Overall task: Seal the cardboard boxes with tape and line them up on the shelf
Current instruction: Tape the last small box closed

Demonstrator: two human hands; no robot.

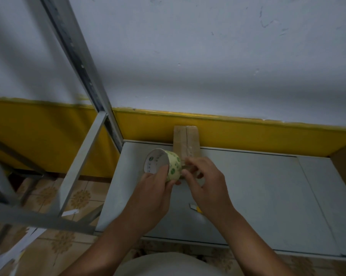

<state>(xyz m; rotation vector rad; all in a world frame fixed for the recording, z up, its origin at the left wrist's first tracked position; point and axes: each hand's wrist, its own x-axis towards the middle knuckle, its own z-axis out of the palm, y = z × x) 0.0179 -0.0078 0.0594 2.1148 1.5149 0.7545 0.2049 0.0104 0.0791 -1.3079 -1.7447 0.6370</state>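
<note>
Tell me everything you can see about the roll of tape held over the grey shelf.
The pale yellowish tape roll, printed with round green logos, is wound on a white cardboard core with green print inside. It is tilted, its open core facing up and left. The left hand grips it from below, one finger in the core; the right hand pinches at its right side, perhaps the loose end. It hangs over the grey shelf, before a small brown cardboard box.

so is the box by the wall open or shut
Shut: the cardboard box has both flaps meeting along a centre seam.
</note>
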